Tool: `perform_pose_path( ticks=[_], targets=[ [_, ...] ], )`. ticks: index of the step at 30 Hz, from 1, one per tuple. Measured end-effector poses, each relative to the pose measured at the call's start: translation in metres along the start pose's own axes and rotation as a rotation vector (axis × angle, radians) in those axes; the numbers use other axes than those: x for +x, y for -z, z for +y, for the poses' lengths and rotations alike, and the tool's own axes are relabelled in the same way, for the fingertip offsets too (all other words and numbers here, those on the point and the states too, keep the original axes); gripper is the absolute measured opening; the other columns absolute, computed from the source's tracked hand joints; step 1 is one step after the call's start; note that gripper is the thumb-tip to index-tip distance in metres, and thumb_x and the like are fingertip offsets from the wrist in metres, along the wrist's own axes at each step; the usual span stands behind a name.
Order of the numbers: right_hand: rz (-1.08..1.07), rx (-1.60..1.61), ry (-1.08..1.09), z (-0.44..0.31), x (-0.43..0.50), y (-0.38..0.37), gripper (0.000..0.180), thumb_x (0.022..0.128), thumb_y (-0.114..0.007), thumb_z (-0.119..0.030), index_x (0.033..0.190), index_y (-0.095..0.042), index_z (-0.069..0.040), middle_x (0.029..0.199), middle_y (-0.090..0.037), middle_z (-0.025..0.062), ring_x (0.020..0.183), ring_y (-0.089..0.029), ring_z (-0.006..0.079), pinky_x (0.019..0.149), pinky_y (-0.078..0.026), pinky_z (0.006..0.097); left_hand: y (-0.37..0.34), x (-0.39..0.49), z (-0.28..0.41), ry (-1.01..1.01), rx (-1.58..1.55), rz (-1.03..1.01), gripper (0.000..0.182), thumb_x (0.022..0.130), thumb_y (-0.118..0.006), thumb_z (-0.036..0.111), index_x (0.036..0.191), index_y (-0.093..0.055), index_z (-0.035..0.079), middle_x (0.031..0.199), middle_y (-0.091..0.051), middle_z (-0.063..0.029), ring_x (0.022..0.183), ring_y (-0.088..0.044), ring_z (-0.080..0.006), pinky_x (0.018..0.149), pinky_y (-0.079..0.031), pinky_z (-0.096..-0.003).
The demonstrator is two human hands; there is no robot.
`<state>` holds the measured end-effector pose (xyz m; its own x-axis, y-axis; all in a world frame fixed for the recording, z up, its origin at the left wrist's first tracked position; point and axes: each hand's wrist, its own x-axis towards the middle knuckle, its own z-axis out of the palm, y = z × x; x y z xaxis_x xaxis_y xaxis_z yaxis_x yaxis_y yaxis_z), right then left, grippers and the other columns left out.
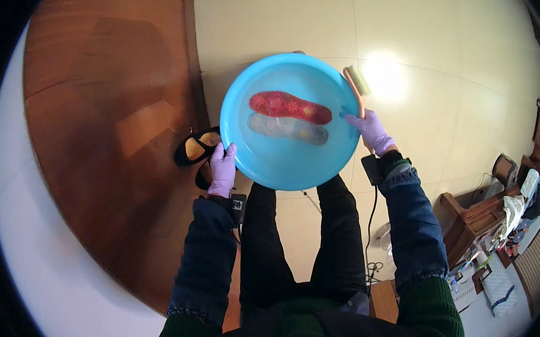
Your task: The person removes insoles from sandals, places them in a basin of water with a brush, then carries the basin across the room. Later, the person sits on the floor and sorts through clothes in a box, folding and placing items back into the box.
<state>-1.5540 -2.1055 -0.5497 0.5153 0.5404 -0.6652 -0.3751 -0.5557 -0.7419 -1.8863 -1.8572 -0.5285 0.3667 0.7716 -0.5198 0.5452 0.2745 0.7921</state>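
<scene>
A round light-blue plastic basin (279, 167) is held between my hands above the tiled floor, over my legs. A red patterned insole (290, 107) and a pale grey insole (288, 128) lie side by side in it, seemingly under water. My left hand (223, 169), in a purple glove, grips the basin's lower left rim. At the right rim, my right hand (371, 130), also gloved, holds the basin with its thumb inside. A scrubbing brush (358, 83) with a pink handle and pale bristles stands out from the right hand, along the rim's outside.
Black shoes (195, 148) are on the floor left of the basin, partly hidden by it and my left hand. A brown wooden panel (106, 86) fills the left side. Wooden furniture (477, 220) and a cluttered table (482, 296) stand at the right. A cable (370, 232) hangs from my right wrist.
</scene>
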Motion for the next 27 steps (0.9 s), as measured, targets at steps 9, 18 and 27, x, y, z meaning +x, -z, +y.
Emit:
perform_pose_path(
  ticks=[9,18,27],
  targets=[
    [-0.067,0.03,0.016,-0.005,0.008,-0.01,0.034,0.09,-0.07,-0.019,0.114,-0.063,0.004,0.098,-0.068,0.0084,0.086,-0.063,0.0153,0.08,-0.053,0.0314,0.01,0.006,-0.008,-0.05,0.078,0.022,0.035,0.098,-0.06,0.022,0.126,-0.058,0.001,0.107,-0.066,-0.0053,0.095,-0.058,-0.0116,0.087,-0.046,-0.0277],
    [-0.043,-0.073,-0.025,-0.004,0.015,-0.014,0.041,0.091,-0.068,-0.025,0.118,-0.061,0.005,0.1,-0.068,0.0109,0.088,-0.064,0.0177,0.082,-0.052,0.0319,0.02,0.026,-0.032,-0.086,0.081,-0.022,0.034,0.098,-0.06,0.025,0.121,-0.06,0.0,0.106,-0.067,-0.0057,0.091,-0.057,-0.0116,0.083,-0.046,-0.0273],
    [0.224,0.25,0.037,0.065,0.009,-0.023,0.05,0.097,-0.058,-0.039,0.13,-0.054,-0.001,0.109,-0.068,0.0126,0.087,-0.065,0.0187,0.081,-0.053,0.0328,0.059,0.038,-0.104,0.252,0.261,0.246,0.056,0.091,-0.068,0.041,0.124,-0.062,-0.003,0.123,-0.064,-0.0125,0.111,-0.058,-0.019,0.099,-0.043,-0.031]
  ],
)
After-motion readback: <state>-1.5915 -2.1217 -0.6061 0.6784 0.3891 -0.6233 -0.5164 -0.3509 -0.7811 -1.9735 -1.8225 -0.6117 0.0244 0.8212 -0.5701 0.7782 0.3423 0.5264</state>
